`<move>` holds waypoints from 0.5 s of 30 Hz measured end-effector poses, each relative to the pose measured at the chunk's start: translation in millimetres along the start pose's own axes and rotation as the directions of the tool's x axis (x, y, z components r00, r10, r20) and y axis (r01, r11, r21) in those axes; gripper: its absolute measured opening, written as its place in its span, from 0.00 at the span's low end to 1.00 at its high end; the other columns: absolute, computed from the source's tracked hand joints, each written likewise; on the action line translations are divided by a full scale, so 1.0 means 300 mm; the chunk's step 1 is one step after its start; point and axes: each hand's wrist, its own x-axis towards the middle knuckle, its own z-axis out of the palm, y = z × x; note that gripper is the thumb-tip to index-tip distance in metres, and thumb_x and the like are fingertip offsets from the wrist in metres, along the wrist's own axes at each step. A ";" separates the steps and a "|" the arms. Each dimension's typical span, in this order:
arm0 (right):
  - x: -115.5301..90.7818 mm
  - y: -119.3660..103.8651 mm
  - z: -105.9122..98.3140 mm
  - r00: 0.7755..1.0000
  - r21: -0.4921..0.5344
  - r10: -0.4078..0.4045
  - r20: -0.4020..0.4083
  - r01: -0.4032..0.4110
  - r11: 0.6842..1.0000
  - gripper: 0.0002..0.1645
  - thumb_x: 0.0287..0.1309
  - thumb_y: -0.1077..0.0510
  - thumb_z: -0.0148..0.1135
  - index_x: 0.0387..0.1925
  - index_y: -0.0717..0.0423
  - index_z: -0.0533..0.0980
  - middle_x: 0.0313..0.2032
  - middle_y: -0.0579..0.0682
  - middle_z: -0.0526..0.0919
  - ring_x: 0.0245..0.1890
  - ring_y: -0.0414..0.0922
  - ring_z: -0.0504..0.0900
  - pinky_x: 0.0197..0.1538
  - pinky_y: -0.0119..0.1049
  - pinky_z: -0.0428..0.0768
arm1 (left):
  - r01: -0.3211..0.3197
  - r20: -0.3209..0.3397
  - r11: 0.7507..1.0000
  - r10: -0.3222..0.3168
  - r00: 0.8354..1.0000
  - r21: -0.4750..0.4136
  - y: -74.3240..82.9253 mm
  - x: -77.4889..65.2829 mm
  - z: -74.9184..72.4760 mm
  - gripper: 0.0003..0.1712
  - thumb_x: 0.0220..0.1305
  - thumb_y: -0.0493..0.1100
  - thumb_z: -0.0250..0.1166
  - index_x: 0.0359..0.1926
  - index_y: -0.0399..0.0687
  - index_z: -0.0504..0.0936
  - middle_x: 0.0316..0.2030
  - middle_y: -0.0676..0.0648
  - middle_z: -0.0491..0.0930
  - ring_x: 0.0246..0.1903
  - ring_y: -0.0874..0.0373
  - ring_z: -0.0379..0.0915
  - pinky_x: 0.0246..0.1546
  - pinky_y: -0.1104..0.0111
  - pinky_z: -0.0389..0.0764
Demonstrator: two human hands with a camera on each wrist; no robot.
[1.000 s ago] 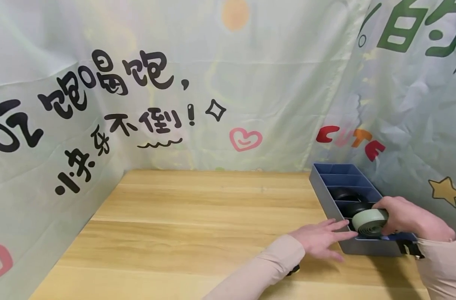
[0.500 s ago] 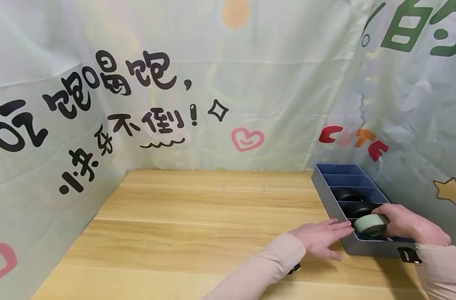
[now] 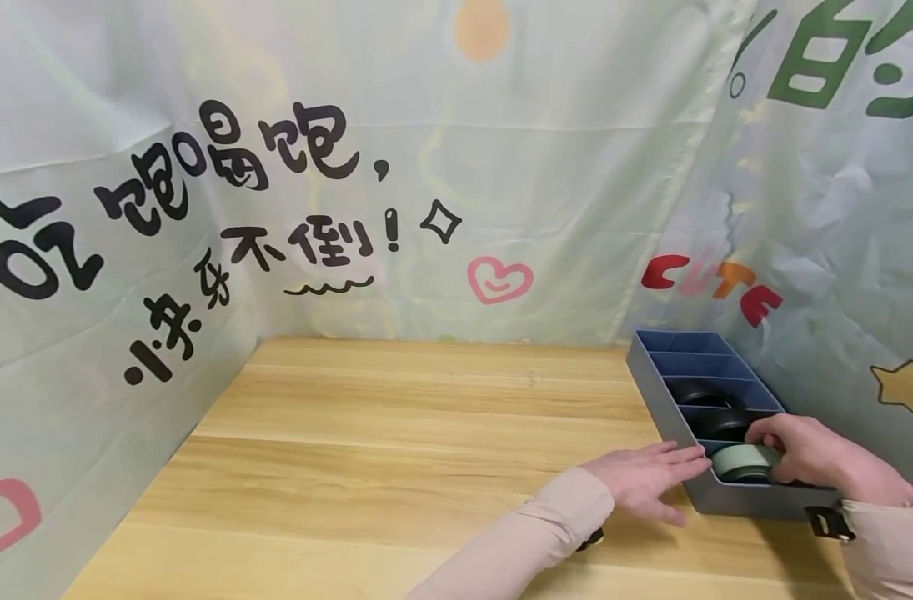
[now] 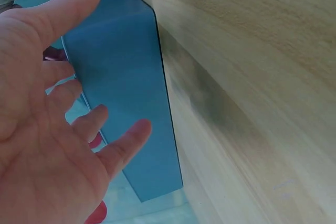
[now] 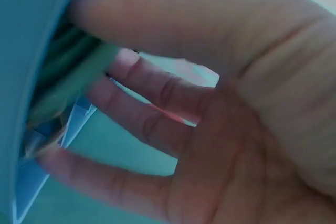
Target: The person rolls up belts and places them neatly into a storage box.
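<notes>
A pale green rolled-up belt [image 3: 743,458] sits low in the nearest compartment of a grey-blue divided box [image 3: 759,502]. My right hand [image 3: 824,458] reaches into that compartment from the right and grips the roll between thumb and fingers. In the right wrist view, layered coils of the green belt [image 5: 71,77] show beside the thumb, partly hidden by the box wall. My left hand [image 3: 647,482] is spread by the box's left side, its fingertips at the rim. The left wrist view shows the left hand's straight fingers in front of the box wall [image 4: 118,72].
Black rolls [image 3: 726,425] lie in the compartments behind the green one. Farther back, the box has two more compartments [image 3: 689,362]. A wooden tabletop [image 3: 426,467] spreads to the left. Printed cloth [image 3: 546,183] hangs behind and along both sides.
My right hand has lowered the green belt roll deeper into the front compartment, turning it from tilted to flatter. The left hand has stayed at the box's side. The view has shifted slightly.
</notes>
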 end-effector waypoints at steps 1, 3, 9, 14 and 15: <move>0.003 -0.004 0.001 1.000 0.004 -0.009 -0.004 0.009 1.000 0.20 0.33 0.70 0.73 0.35 0.59 0.79 0.27 0.46 0.71 0.29 0.44 0.68 0.31 0.34 0.66 | 0.002 0.000 1.000 -0.002 1.000 -0.002 -0.002 -0.002 0.001 0.48 0.64 0.71 0.54 0.76 0.76 0.37 0.75 0.72 0.29 0.75 0.70 0.33 0.68 0.83 0.47; 0.012 -0.020 0.005 1.000 0.014 -0.023 -0.008 0.023 1.000 0.20 0.35 0.67 0.76 0.35 0.58 0.79 0.28 0.47 0.72 0.30 0.44 0.68 0.31 0.34 0.66 | 0.006 0.001 1.000 -0.006 1.000 -0.003 -0.006 -0.006 0.004 0.48 0.64 0.71 0.54 0.76 0.77 0.37 0.75 0.72 0.28 0.75 0.70 0.33 0.68 0.83 0.47; 0.042 -0.088 0.015 0.992 0.031 -0.103 -0.067 0.105 0.994 0.15 0.43 0.57 0.77 0.33 0.52 0.80 0.26 0.41 0.73 0.27 0.35 0.68 0.30 0.31 0.68 | 0.019 0.015 1.000 -0.018 1.000 -0.012 -0.011 -0.014 -0.002 0.48 0.64 0.71 0.54 0.76 0.78 0.37 0.74 0.74 0.28 0.75 0.72 0.31 0.68 0.82 0.48; 0.087 -0.156 0.030 0.954 -0.005 -0.210 -0.215 0.214 0.977 0.07 0.51 0.58 0.71 0.34 0.52 0.82 0.26 0.36 0.77 0.25 0.28 0.69 0.30 0.30 0.74 | 0.028 -0.009 1.000 -0.028 1.000 -0.014 -0.041 -0.025 -0.014 0.46 0.65 0.71 0.53 0.76 0.77 0.39 0.75 0.72 0.36 0.75 0.69 0.34 0.69 0.79 0.50; 0.099 -0.172 0.034 0.945 -0.017 -0.222 -0.242 0.224 0.974 0.06 0.53 0.60 0.70 0.34 0.54 0.82 0.27 0.38 0.79 0.26 0.29 0.71 0.31 0.32 0.75 | 0.035 -0.028 0.999 -0.035 0.999 -0.020 -0.055 -0.029 -0.014 0.45 0.65 0.71 0.53 0.76 0.76 0.41 0.75 0.71 0.39 0.76 0.68 0.36 0.70 0.77 0.52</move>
